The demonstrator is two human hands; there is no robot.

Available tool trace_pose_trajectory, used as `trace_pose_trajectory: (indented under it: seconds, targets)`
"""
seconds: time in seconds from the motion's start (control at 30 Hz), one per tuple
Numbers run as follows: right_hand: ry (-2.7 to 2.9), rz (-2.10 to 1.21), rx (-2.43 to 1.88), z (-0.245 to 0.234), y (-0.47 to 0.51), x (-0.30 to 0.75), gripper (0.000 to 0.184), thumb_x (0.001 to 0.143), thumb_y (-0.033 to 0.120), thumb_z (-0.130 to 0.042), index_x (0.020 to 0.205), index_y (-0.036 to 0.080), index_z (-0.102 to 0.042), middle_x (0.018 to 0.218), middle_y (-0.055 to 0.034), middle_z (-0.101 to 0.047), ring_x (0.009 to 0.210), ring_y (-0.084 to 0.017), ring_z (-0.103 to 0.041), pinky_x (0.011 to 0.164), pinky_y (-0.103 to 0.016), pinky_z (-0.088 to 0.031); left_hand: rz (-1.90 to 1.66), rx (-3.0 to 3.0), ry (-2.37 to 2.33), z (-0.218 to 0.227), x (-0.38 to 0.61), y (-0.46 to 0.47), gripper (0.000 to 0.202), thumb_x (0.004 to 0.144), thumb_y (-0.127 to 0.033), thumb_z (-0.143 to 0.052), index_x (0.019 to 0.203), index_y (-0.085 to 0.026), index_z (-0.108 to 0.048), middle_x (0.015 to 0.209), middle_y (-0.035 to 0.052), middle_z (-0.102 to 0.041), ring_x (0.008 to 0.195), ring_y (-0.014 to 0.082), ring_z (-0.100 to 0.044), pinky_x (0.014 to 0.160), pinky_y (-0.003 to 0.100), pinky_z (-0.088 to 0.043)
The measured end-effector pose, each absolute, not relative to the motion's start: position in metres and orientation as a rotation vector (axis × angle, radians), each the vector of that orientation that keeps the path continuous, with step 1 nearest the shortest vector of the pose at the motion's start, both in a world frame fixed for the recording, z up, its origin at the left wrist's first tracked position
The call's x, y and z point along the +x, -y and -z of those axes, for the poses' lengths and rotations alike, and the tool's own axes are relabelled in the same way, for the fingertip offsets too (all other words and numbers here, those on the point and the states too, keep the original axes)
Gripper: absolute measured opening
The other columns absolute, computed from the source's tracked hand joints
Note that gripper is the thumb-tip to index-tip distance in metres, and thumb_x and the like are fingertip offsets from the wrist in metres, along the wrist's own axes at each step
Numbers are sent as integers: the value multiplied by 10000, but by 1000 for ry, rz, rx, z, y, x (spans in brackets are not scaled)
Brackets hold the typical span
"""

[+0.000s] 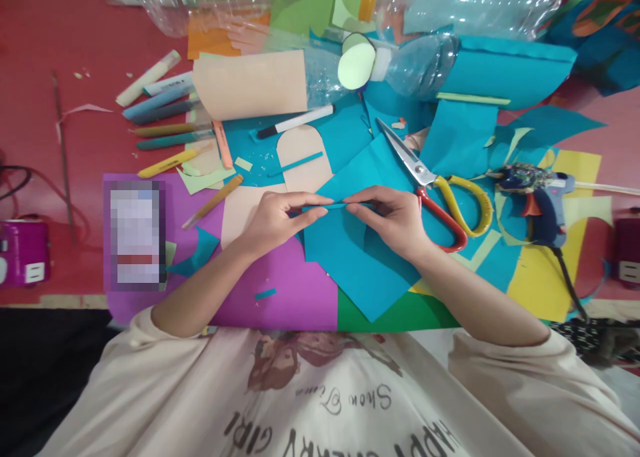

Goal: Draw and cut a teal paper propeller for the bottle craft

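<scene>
Between my two hands a thin strip of blue paper (337, 206) is stretched level. My left hand (283, 220) pinches its left end with thumb and forefinger. The right end sits in the pinch of my right hand (395, 218). Beneath them lies a large blue paper sheet (370, 270). Scissors with one red and one yellow handle (425, 173) rest just beyond my right hand, blades pointing away. A second narrow blue strip (300, 163) lies on a beige rounded paper piece (300, 143) past my left hand.
A glue gun (545, 203) lies at right on yellow paper (545, 297). Plastic bottles wrapped in beige paper (250, 83) and blue paper (505, 70) lie at the back. Several markers (165, 129) and a blurred-out phone (135, 233) are at left. Purple paper (290, 307) covers the near edge.
</scene>
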State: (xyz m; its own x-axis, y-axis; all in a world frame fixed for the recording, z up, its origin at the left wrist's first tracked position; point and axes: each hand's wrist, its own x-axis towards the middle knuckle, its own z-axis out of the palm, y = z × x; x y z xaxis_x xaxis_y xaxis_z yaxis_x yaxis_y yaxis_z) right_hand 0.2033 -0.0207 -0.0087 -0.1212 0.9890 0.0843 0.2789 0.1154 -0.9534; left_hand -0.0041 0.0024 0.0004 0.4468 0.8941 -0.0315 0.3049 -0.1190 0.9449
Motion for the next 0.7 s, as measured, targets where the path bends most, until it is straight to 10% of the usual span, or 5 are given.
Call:
trace_pose_trajectory:
  seconds: [0.7]
  targets:
    - [1602, -1067, -1283, 7, 23, 202, 285, 818, 481, -678, 764, 220, -779, 772, -36, -783, 664, -170, -712, 593, -274, -559, -671, 1733, -1060, -1, -6, -2, 265, 843, -438, -642, 910, -223, -781, 890, 29, -786, 768, 153, -723, 631, 189, -526]
